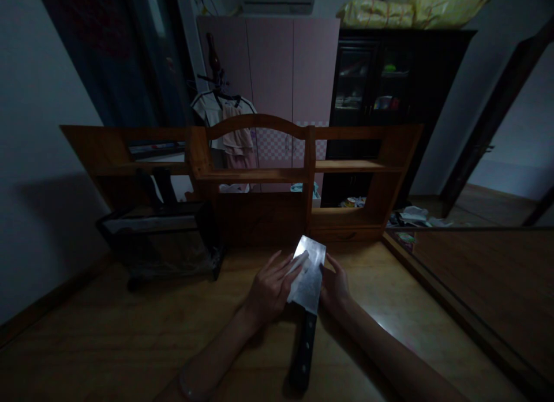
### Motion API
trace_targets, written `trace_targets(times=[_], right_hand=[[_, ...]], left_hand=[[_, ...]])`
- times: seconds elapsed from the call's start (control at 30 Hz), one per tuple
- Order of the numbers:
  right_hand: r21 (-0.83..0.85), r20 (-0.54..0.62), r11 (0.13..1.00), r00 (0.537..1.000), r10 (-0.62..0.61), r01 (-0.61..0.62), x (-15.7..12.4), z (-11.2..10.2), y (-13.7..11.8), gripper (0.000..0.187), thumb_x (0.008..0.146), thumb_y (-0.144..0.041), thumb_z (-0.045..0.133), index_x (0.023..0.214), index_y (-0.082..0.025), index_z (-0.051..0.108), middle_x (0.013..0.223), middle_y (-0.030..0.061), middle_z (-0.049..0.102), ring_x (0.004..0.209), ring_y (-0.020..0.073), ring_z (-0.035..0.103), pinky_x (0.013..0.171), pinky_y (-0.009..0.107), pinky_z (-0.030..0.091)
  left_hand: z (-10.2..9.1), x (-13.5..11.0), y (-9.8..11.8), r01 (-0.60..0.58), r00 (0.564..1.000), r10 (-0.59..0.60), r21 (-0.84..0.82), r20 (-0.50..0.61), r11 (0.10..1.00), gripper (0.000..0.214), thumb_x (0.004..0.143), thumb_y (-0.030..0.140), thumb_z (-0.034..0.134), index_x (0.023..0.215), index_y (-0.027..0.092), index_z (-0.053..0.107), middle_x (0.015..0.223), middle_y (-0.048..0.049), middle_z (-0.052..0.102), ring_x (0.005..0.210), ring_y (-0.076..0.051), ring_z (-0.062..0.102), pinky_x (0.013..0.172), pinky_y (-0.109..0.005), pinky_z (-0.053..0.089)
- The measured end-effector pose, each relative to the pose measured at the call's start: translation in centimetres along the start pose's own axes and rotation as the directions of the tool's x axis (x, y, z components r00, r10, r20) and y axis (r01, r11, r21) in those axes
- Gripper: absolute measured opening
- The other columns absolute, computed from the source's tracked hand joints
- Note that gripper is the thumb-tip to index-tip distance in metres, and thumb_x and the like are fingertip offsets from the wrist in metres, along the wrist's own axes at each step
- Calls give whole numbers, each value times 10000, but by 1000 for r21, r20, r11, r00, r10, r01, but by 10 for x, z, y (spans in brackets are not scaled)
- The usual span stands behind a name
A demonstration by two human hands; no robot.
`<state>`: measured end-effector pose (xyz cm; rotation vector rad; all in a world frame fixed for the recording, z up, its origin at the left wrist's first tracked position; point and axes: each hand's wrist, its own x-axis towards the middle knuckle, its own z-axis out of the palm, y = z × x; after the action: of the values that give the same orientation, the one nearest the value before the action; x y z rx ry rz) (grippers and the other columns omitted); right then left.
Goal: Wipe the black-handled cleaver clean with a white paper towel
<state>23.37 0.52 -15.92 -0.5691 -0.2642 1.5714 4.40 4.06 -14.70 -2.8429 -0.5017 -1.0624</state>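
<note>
Cleaver (312,286): L hand (270,286) pressing tissue (295,289) (dim; cloth?), prob. wiping; R hand (336,285) grasping 3 o'clock side. Next needs: steady hold.

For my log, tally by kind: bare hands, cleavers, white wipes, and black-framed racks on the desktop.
Hands: 2 (left hand, right hand)
Cleaver: 1
White wipe, cloth or paper unclear: 1
Black-framed rack: 1
Total: 5
</note>
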Motion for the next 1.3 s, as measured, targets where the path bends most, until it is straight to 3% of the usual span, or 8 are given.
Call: trace_targets(times=[0.17, 0.3, 0.67, 0.8, 1.07, 1.17, 1.3], right_hand=[[-43, -25, 999, 1000, 19, -20, -1, 1, -2, 359, 902, -384, 452, 887, -103, 674, 745, 131, 735, 637, 243, 683, 649, 357, 540], [-74, -52, 995, 996, 67, -71, -3, 2, -4, 381, 898, -416, 449, 876, -108, 673, 713, 128, 727, 586, 243, 669, 597, 354, 526], [-31, -19, 1000, 1000, 6, -6, -3, 6, -1, 354, 908, -369, 440, 842, -110, 671, 723, 123, 727, 627, 239, 674, 654, 359, 537], [-36, -45, 999, 999, -11, 10, -4, 7, -1, 324, 892, -365, 484, 901, -101, 672, 735, 121, 728, 630, 235, 675, 648, 346, 538], [-7, -13, 1000, 1000, -2, 2, -2, 3, 0, 326, 879, -379, 511, 937, -102, 673, 808, 125, 737, 702, 256, 697, 694, 372, 547], [-9, -9, 1000, 1000, 3, -3, -2, 3, 0, 328, 881, -385, 509, 903, -101, 672, 780, 129, 734, 695, 263, 697, 702, 385, 547], [-25, -31, 1000, 1000, 3, -4, -2, 2, -1, 323, 881, -369, 494, 863, -103, 676, 762, 136, 737, 676, 269, 696, 690, 389, 547]], left_hand=[[-3, 0, 10, -183, 977, 193, -112, 90, 977, 441, 963, 152, 330, 1364, 193, 508, 1442, -45, 478, 1387, -215, 370, 1174, -508, 245], [0, 2, 13, -222, 958, 246, -158, 147, 962, 423, 955, 151, 352, 1332, 197, 537, 1405, -25, 520, 1350, -200, 430, 1185, -484, 235], [2, 3, 9, -54, 992, 59, -57, 107, 997, 426, 979, 150, 323, 1325, 229, 558, 1372, -25, 560, 1323, -185, 465, 1164, -467, 295], [0, 5, 8, 32, 998, -31, -10, 54, 999, 449, 981, 146, 311, 1362, 262, 519, 1406, -11, 523, 1318, -188, 471, 1158, -486, 307], [6, 0, -1, 107, 994, -106, 40, -34, 993, 454, 978, 137, 309, 1372, 246, 506, 1446, -21, 475, 1361, -205, 413, 1143, -504, 335], [5, -2, -2, 62, 997, -62, -3, -48, 998, 469, 981, 134, 280, 1389, 246, 483, 1451, -13, 469, 1379, -197, 385, 1147, -505, 323], [2, 0, 6, -84, 993, 89, -69, 76, 994, 462, 980, 140, 293, 1392, 239, 478, 1465, 3, 450, 1397, -185, 352, 1173, -479, 278]])
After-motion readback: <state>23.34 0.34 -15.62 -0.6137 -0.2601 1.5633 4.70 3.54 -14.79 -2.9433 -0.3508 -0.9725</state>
